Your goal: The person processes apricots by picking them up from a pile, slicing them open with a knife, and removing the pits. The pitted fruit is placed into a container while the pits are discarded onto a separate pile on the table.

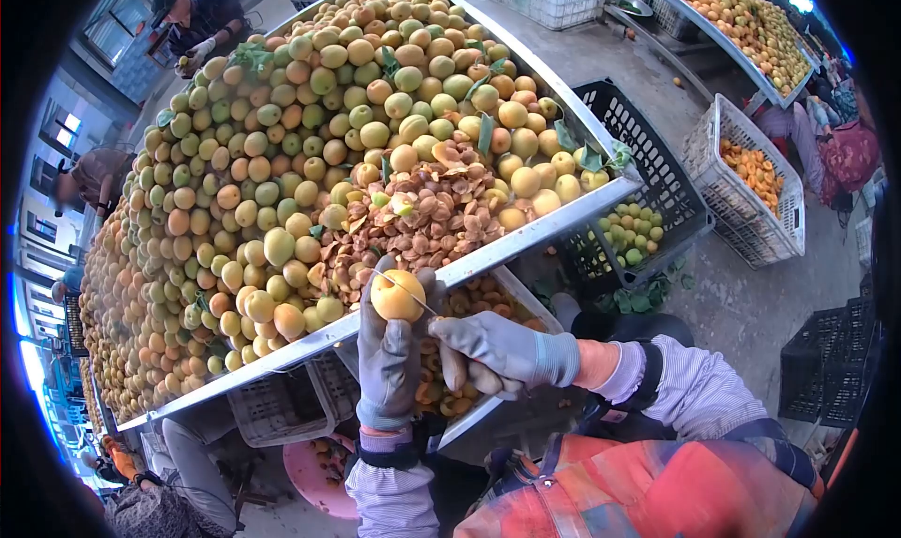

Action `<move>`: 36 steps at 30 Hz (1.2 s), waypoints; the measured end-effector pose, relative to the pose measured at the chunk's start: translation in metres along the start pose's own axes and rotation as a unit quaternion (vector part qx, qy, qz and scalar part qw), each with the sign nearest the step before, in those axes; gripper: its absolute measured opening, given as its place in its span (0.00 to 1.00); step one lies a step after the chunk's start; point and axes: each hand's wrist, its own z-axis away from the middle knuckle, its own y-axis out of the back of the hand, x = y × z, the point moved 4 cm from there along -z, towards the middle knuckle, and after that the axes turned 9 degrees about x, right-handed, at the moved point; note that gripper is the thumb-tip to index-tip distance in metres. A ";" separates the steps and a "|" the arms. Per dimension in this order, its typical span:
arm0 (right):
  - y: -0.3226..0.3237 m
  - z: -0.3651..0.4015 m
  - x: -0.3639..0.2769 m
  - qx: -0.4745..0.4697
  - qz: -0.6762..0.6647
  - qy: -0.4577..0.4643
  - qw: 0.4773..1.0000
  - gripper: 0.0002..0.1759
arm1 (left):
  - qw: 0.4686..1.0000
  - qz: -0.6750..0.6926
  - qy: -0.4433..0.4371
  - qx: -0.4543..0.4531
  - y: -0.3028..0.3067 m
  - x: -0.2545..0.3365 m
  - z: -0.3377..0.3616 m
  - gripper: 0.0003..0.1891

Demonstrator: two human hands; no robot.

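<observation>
At the far left a co-worker in a brown top (101, 174) bends near the edge of a huge pile of fruit (279, 247), which shades from green to orange and covers much of the worktop (563, 221). Further along, at the top, another person in dark clothing and a cap (211, 17) stands by the heap. Below the worktop's near edge come a grey crate (286, 436) and, on the floor, a pink basin (308, 484) with some dark scraps inside.

Next is the wearer's left hand (386, 360), gloved in grey and raised just in front of the rim; its fingers are closed around a single yellow fruit (398, 296). Behind that fruit, on the worktop, lies a mound of brown pits (427, 223) (a few torn bits of flesh among them). A thin blade or wire (425, 305) crosses the fruit's face towards the right hand (502, 348), also gloved, whose curled fingers grip its near end.

Beyond the hands, a lower tray (530, 301) holds more fruit. Then follow a black crate (671, 176) with small green fruit, a white crate (737, 221) of orange pieces, and a person in a maroon garment (849, 153).
</observation>
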 end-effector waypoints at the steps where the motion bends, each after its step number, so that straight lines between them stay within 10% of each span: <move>1: 0.001 0.000 0.001 -0.006 -0.032 -0.025 0.999 0.38 | 0.999 -0.028 -0.002 0.017 0.001 0.000 0.000 0.41; 23: -0.004 -0.017 0.020 0.052 -0.050 0.013 0.997 0.34 | 0.996 0.036 0.044 0.064 0.008 -0.019 0.006 0.31; 28: -0.006 -0.023 0.025 0.077 -0.008 0.024 0.997 0.32 | 0.959 0.167 0.183 0.136 -0.010 -0.021 0.014 0.31; 31: -0.005 -0.020 0.022 0.084 -0.007 0.023 0.996 0.32 | 0.989 0.053 0.136 -0.002 0.011 -0.024 0.009 0.33; 36: -0.002 -0.017 0.013 0.066 -0.009 0.046 0.997 0.33 | 0.994 -0.054 0.009 0.090 -0.007 -0.014 0.006 0.37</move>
